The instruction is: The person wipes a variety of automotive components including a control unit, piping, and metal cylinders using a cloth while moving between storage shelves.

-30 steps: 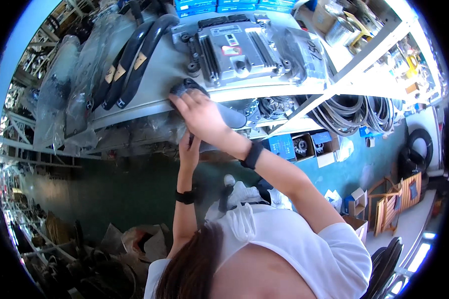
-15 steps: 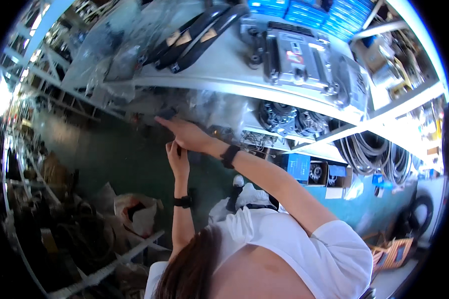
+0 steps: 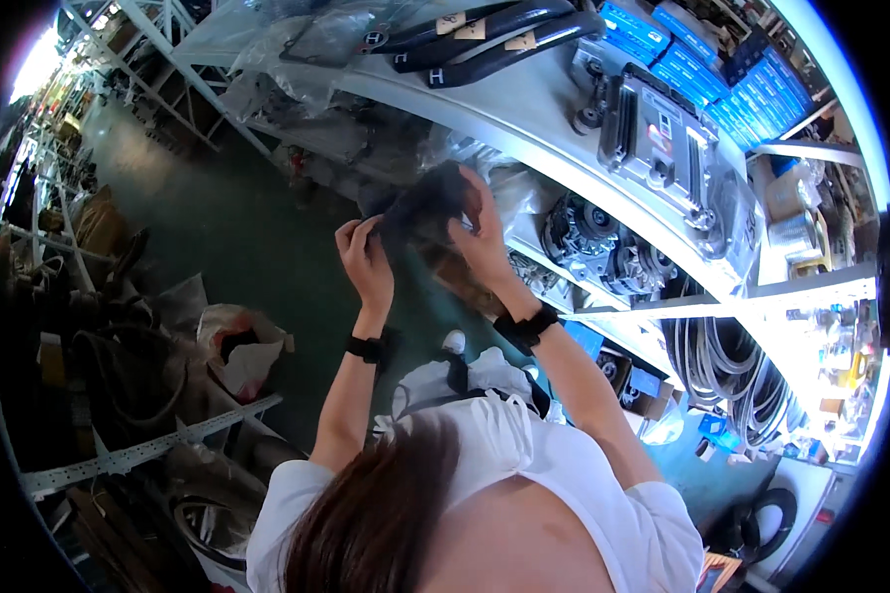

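Note:
Between my two hands is a dark, soft-looking piece, perhaps cloth, blurred, so its exact kind is unclear. My left hand pinches its lower left edge with bent fingers. On the other side, my right hand grips its right edge, thumb and fingers curved around it. The piece is held up in front of me, below the front edge of the white shelf. Each of my wrists wears a black band.
Dark curved parts and a silver boxy unit lie on the shelf, with blue boxes behind. Alternators sit on the level below. Coiled hoses hang at the right. A white bag stands lower left, beside a metal rail.
My hands, close together before, have moved apart, with the dark piece now spread between them. My right hand has shifted right. The whole view has turned somewhat.

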`<action>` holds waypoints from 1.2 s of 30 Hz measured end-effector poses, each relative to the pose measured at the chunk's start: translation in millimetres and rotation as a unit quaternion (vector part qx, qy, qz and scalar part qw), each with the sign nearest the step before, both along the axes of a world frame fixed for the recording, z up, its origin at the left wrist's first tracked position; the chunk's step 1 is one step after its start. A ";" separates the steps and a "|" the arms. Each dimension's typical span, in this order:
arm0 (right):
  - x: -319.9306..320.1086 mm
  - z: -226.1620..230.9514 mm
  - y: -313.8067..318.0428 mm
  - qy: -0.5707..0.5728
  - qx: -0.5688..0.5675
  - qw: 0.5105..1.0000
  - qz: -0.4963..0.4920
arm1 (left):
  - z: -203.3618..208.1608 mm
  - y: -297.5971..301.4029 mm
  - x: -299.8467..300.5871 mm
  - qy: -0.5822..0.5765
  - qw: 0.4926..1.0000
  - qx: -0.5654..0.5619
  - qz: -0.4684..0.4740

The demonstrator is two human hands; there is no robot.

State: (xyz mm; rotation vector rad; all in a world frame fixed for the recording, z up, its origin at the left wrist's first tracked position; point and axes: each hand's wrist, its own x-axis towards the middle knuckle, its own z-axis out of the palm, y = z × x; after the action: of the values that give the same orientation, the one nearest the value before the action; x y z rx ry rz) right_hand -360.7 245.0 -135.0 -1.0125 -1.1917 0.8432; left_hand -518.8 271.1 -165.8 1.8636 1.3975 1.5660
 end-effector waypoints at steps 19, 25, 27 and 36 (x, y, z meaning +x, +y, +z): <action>30.7 -24.6 -23.4 -0.038 -0.039 0.993 -0.109 | 50.9 0.5 74.3 0.015 0.944 0.010 -0.331; 45.0 -33.7 -42.4 -0.020 -0.110 0.974 -0.199 | 79.2 8.0 88.3 0.093 0.938 0.094 -0.320; 51.7 -23.1 -50.1 -0.046 -0.128 0.959 -0.248 | 96.7 9.1 104.9 0.106 0.925 0.153 -0.330; 79.0 -4.0 -85.4 -0.060 -0.099 0.933 -0.340 | 141.1 19.6 209.0 0.295 0.813 0.298 -0.404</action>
State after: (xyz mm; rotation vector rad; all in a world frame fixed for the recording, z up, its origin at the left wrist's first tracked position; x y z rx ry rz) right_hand -281.7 159.6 -139.0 -1.5384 -0.7678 0.3515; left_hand -309.8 290.6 -24.6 2.9291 0.0621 1.0355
